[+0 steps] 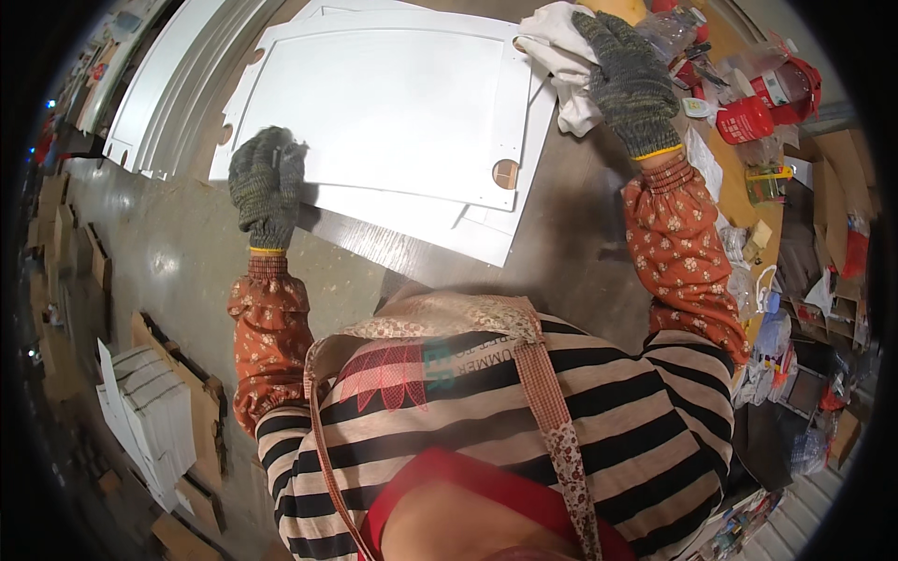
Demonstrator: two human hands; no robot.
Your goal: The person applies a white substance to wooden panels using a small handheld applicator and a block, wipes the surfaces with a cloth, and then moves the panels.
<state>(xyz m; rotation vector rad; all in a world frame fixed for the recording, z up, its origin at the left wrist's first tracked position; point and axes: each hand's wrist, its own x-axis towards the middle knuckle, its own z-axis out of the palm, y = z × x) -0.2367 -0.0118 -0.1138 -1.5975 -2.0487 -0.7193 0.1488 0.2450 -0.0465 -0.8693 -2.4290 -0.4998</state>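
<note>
The panel (374,103), white with a framed middle, lies flat on top of other white panels (486,245) on the brown worktop (566,210), turned a little so that the lower ones jut out past its near and right edges. A round hole (505,174) shows near its near-right corner. The left hand (267,182), gloved in grey, is over the panel's near edge close to the near-left corner; its fingers are blurred, and I cannot tell whether that grip clasps the edge or only rests there. The right hand (631,84), gloved alike, is at the panel's far-right corner, its grip closed on a bunched white cloth (561,56) that reaches the panel's right edge and hangs toward the worktop. Both forearms wear orange flowered sleeves (271,341). Past the worktop's right edge, a tan surface (762,251) carries a red jar (745,120), a clear bottle (669,35) near the right hand and other small packages. To the left, long white boards (173,89) stand side by side beyond the panel's left edge, and a stack of white pieces (154,421) is on the grey floor (178,248) beside cardboard (206,411).
</note>
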